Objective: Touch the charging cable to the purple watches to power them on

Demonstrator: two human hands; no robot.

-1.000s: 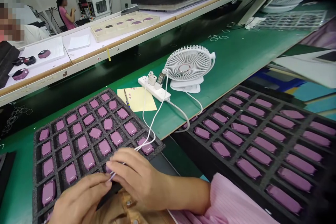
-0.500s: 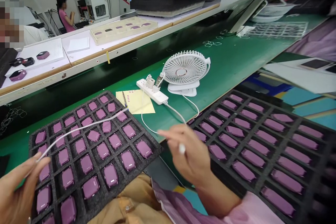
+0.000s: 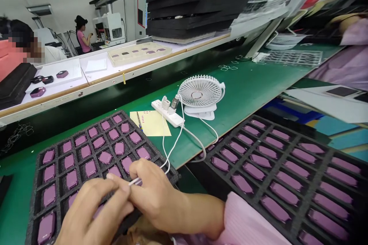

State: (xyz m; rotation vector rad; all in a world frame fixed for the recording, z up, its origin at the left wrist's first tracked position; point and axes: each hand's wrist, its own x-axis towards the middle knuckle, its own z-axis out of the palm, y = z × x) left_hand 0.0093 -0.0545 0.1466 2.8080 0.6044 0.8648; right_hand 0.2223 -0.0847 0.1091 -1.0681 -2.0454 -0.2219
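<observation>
My left hand (image 3: 94, 210) and my right hand (image 3: 156, 197) meet over the near side of a black foam tray (image 3: 169, 170). Both are closed, fingertips together, on a white cable (image 3: 169, 160) that runs from the power strip (image 3: 168, 113) to my fingers. Two strands show where it enters the grip; its ends are hidden by my fingers. Purple watch-like cases (image 3: 90, 167) lie in the tray's compartments under and around my hands, some covered by them.
A white fan (image 3: 199, 90) stands beside the strip. A yellow paper (image 3: 153, 126) with a pen (image 3: 139, 120) lies behind the tray. At right is a second tray (image 3: 255, 195) of purple cases. A raised shelf (image 3: 129, 71) holds stacked black trays (image 3: 195, 11). People sit beyond.
My hands, apart before with the cable stretched out from the left one, have come together over the left tray. The view has tilted upward a little.
</observation>
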